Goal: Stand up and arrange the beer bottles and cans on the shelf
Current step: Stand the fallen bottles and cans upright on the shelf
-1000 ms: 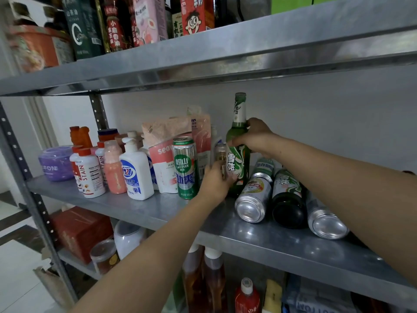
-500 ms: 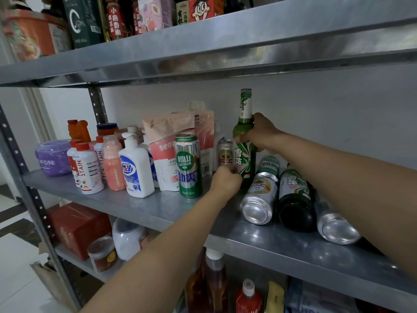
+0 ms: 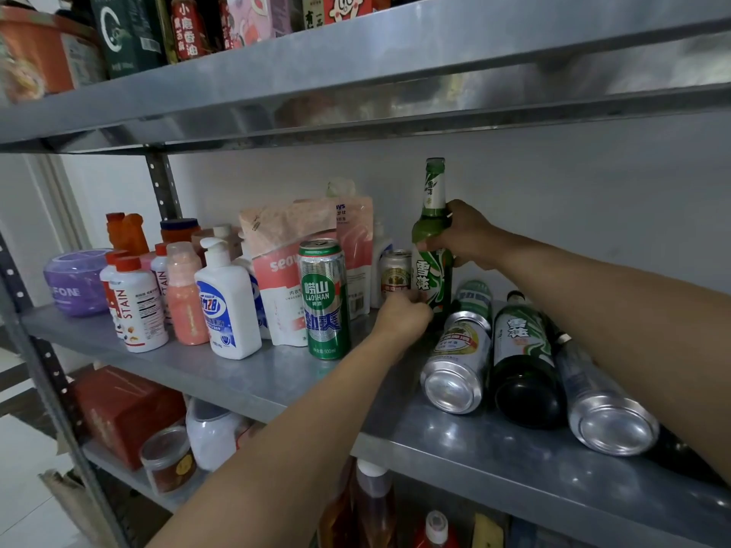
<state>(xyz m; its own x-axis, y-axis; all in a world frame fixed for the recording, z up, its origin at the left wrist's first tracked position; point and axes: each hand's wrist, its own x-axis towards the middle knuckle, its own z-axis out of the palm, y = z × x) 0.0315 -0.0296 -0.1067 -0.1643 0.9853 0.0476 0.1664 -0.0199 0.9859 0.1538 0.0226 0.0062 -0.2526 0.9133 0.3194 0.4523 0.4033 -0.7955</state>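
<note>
Two hands are engaged: the green bottle [image 3: 433, 270], upright far on the shelf [image 3: 277, 381], is gripped by the right hand [image 3: 466, 239]; what the left hand [image 3: 401, 318] grasps cannot be told. The bottle should be kept vertical.

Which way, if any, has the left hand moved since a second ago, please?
Yes: the left hand shifted right, away from the standing green can, toward the upright bottle.

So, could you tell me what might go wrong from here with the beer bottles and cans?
1. The right hand grips the upright green beer bottle high up; it stands close beside the small gold can and could knock it over.
2. The right forearm reaches over the lying dark bottle and the lying can beside it; a nudge might roll them along the shelf.
</note>
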